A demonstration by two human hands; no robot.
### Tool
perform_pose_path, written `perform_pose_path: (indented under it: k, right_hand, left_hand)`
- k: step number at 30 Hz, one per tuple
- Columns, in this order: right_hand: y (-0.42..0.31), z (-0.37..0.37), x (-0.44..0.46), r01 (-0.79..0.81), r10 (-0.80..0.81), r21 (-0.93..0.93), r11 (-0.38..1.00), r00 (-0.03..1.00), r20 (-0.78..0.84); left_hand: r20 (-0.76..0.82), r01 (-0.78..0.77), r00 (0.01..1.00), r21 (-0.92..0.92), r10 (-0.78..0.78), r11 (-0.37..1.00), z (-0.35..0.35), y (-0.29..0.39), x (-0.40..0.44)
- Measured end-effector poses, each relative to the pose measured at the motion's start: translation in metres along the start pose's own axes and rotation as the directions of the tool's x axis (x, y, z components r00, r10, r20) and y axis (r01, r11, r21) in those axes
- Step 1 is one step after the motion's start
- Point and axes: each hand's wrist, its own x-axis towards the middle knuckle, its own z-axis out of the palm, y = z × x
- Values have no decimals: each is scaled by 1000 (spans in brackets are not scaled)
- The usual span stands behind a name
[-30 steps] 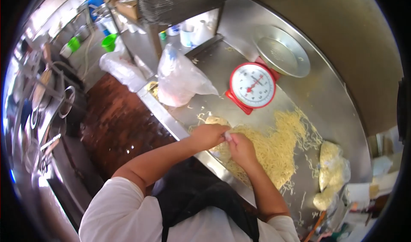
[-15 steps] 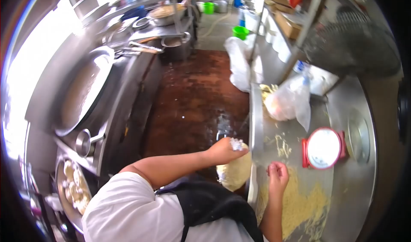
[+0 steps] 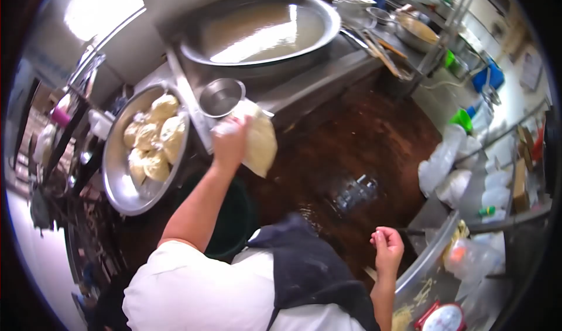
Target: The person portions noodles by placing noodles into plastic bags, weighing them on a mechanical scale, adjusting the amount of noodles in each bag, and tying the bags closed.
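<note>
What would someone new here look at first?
Probably the big metal pan at the top, gleaming brightly. Next, perhaps the metal bowl on the left, piled with pale yellow bundles, then the pale yellow bag in the left hand, right of that bowl.

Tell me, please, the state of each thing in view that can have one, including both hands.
Left hand: closed around the top of the held bag
Held bag: filled, pale contents
Right hand: loosely curled, nothing visible inside
Oval bowl: holding several filled bags
Wide pan: holding liquid
Small pot: upright, contents not distinguishable
Scale: partly out of frame, reading unclear
Floor: shiny, apparently wet in places
</note>
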Motion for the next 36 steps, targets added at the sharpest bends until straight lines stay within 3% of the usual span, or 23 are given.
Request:
perform_pose_path:
  k: [1, 3, 4, 5, 6, 9, 10, 12, 14, 15, 16, 18, 20, 22, 23, 24, 26, 28, 31, 35, 36]
  right_hand:
    - [-10, 11, 9, 44, -42, -42, 998, 998, 48]
    - [-23, 27, 23, 94, -86, -82, 992, 992, 97]
    - [-25, 33, 28, 124, -113, -94, 988, 988, 109]
    - [-27, 38, 30, 120, -105, -109, 987, 986, 132]
    - [-28, 42, 30, 117, -98, -127, 985, 984, 146]
    - [-18, 41, 22, 95, -69, -188, 978, 988, 140]
    - [-17, 41, 16, 78, -54, -207, 975, 991, 119]
    - [-20, 36, 2, 79, -61, -273, 959, 996, 72]
    - [-21, 28, -15, 41, -46, -296, 954, 999, -10]
    - [-21, 21, -25, 22, -49, -315, 949, 996, -81]
    - [-20, 15, -37, -6, -48, -332, 943, 987, -155]
    - [-10, 1, -68, -80, -11, -258, 963, 942, -334]
    - [7, -13, -101, -139, 48, -154, 978, 874, -483]
    - [19, -23, -138, -186, 93, -88, 979, 781, -618]
    - [26, -29, -157, -218, 136, -38, 975, 724, -676]
    - [35, -33, -175, -239, 173, 11, 971, 670, -722]
    - [49, -42, -209, -265, 253, 119, 957, 556, -792]
    - [88, -49, -235, -117, 360, 346, 931, 465, -809]
    - [114, -74, -256, -117, 358, 341, 933, 411, -839]
    - [82, -117, -270, -236, 232, 152, 960, 360, -903]
    - [80, -129, -275, -262, 215, 127, 957, 338, -916]
  left_hand:
    - [114, 213, 961, 269, -251, 939, 21, -36, -14]
    - [-34, 394, 919, 158, -393, 906, 22, -109, -23]
    - [244, 673, 720, -475, -650, 567, 9, -128, -7]
    - [477, 633, 389, -760, -788, -147, -3, -147, 10]
    - [350, 531, 405, -842, -845, -95, -28, -123, 36]
    - [410, 519, 562, -851, -718, -80, -17, -99, 61]
    - [456, 498, 632, -858, -626, -123, -5, -80, 69]
    - [651, 565, 681, -759, -336, -324, 18, -27, 83]
    - [664, 611, 746, -714, -52, -342, 36, 47, 88]
    - [666, 660, 744, -724, 45, -202, 29, 88, 91]
    - [645, 673, 740, -702, 191, -235, 31, 129, 85]
    - [524, 714, 660, -661, 539, -232, 6, 205, 72]
    - [274, 647, 566, -732, 778, -213, -14, 274, 40]
    - [70, 511, 305, -854, 950, -102, -68, 313, 38]
    - [-111, 306, 267, -932, 957, -193, -86, 334, 33]
    - [-179, 244, 178, -945, 968, -219, -111, 351, 33]
    - [-296, 195, 76, -932, 952, -306, -146, 380, 22]
    - [-357, 178, 23, -918, 934, -356, -170, 402, 4]
    - [-410, 158, -75, -905, 909, -395, -197, 430, -19]
    - [-447, 145, -133, -892, 885, -429, -209, 457, -50]
    - [-427, 159, -190, -902, 884, -402, -212, 461, -56]
